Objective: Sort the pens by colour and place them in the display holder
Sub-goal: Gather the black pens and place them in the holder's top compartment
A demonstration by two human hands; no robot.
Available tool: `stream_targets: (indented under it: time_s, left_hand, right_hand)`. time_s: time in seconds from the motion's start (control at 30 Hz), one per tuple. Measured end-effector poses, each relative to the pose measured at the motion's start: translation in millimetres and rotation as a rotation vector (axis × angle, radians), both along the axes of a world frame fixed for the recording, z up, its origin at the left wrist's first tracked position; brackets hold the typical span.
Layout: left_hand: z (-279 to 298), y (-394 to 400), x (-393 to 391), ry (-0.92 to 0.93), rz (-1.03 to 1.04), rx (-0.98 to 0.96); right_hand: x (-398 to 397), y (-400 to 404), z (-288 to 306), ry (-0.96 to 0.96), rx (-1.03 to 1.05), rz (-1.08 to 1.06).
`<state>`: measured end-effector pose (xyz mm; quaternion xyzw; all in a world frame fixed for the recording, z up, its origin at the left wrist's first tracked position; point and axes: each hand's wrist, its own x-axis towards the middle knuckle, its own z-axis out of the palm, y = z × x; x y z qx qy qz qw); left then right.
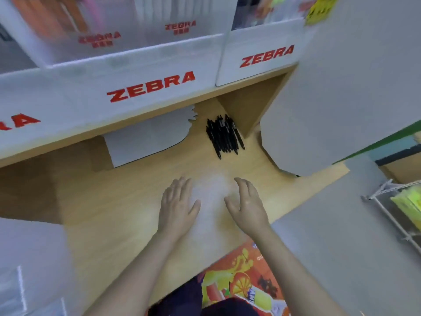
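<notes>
Two hands (211,201) apart; black pens (224,135) beyond.

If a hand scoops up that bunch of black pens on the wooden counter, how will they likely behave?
The black pens lie loose, with no band visible, so they would probably scatter or slip apart. Their slim round bodies look apt to roll on the smooth wooden counter. Each looks stiff and light.

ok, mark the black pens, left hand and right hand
black pens (224,135), head view, middle of the bundle
left hand (176,206), head view, back of the hand
right hand (248,205), head view, back of the hand
</notes>
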<state>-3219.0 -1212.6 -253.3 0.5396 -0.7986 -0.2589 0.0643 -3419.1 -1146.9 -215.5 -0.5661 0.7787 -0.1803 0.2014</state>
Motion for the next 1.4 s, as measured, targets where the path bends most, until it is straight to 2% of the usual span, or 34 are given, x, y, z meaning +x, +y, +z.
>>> stream_targets:
  time_s: [0.17,0.37,0.5,0.6,0.7,0.77,0.83,0.93,1.03,1.2,1.4]
  left_hand:
    - [-35.7,-46.5,-53.2,-0.009,0.064,0.043]
    - [-59.5,-95.6,-102.6,-0.097,0.071,-0.083]
    - [-60.6,-130.4,-126.9,-0.065,0.059,-0.096]
    - [-61.7,-151.4,-138.8,-0.047,0.072,-0.124]
    - [-67.3,-155.4,-141.4,-0.032,0.084,-0.130]
    - [-70.3,-155.3,-140.4,-0.017,0.087,-0.125]
    - [-71.5,-155.8,-139.6,-0.022,0.083,-0.127]
    - [-72.9,-157.4,-140.5,-0.050,0.068,-0.141]
    - [-75.0,-157.2,-138.2,-0.073,0.054,-0.152]
    - [-76.6,-127.1,-120.4,-0.081,0.075,-0.146]
    - [-68.0,-53.8,-88.8,-0.067,0.138,-0.057]
  right_hand:
    - [-50.7,-66.4,-26.5,-0.061,-0.052,-0.042]
    - [-91.1,-139.6,-58.5,-0.055,-0.215,0.098]
    - [-102.0,-160.3,-88.2,0.022,-0.158,0.128]
    - [-101.9,-161.6,-99.7,0.099,-0.209,0.108]
    - [-101.7,-164.6,-98.8,0.003,-0.290,0.135]
    - [-103.1,-174.8,-95.2,-0.159,-0.261,0.172]
    - [-105.2,-188.9,-96.6,-0.240,-0.192,0.203]
    - [-109.1,-205.4,-104.3,-0.089,-0.140,0.263]
    - [-111.0,-208.5,-108.6,0.030,-0.138,0.346]
    - [-100.1,-180.2,-105.8,-0.029,-0.072,0.429]
    - [-72.9,-105.1,-97.1,-0.078,0.025,0.523]
